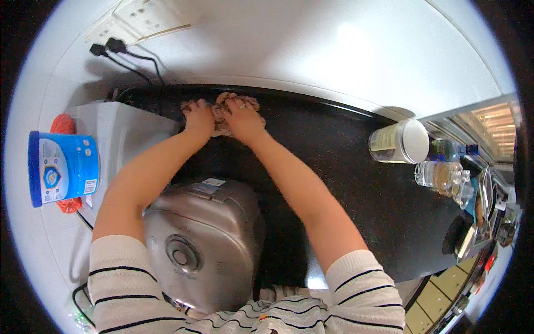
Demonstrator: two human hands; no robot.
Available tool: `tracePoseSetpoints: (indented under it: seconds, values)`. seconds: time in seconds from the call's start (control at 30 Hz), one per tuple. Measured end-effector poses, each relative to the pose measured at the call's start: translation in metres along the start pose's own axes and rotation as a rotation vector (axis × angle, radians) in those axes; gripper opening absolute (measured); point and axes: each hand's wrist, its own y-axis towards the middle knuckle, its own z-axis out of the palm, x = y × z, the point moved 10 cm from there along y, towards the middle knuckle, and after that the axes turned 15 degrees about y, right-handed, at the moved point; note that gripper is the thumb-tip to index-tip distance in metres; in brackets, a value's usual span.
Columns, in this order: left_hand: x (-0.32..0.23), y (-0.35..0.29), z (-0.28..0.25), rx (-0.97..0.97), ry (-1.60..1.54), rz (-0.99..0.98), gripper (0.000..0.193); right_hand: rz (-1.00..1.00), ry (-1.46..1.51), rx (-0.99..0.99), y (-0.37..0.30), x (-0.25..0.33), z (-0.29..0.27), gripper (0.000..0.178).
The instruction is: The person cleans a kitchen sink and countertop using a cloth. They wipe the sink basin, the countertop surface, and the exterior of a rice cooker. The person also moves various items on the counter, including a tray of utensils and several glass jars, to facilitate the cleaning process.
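Observation:
A crumpled, brownish-pink cloth lies on the black countertop, close to its back edge by the wall. Both of my arms reach forward to it. On its left part is my left hand, fingers curled down onto the fabric. My right hand, with a ring on one finger, grips the bunched middle and right part. The two hands are close together, and the cloth shows between and beyond them. What lies under the cloth is hidden.
A silver appliance with a round knob stands below my left forearm. Farther left, a blue tub rests by a grey box-shaped appliance. Black plugs hang from wall sockets. A white-lidded jar and clear bottles stand right.

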Motion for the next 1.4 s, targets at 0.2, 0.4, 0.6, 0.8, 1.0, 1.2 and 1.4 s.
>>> tracePoseSetpoints:
  seconds: [0.2,0.4,0.6,0.8,1.0,1.2,1.4]
  values:
    - [-0.050,-0.013,-0.074,-0.255,-0.342,0.071,0.026,0.525,0.197,-0.292,-0.073,-0.056,-0.086,0.024]
    - [-0.137,-0.033,-0.174,-0.254,-0.299,0.321,0.026,0.431,-0.183,-0.196,-0.173,-0.050,-0.144,0.029]
    - [-0.226,-0.166,-0.219,-0.096,-0.238,0.604,0.034,0.508,-0.094,-0.148,-0.306,0.023,-0.175,0.044]
    - [-0.346,-0.340,-0.269,-0.150,-0.282,1.160,0.049,1.241,0.433,-0.412,-0.539,0.056,-0.177,0.044]
    - [-0.448,-0.460,-0.248,0.091,-0.593,1.990,0.028,0.771,0.169,-0.028,-0.551,0.143,-0.226,0.029]
    - [-0.241,-0.291,-0.308,0.149,-0.626,1.591,0.029,0.738,0.273,-0.350,-0.414,0.093,-0.275,0.027]
    - [-0.038,-0.110,-0.278,-0.289,-0.580,0.667,0.032,0.418,0.183,-0.461,-0.212,0.039,-0.250,0.029]
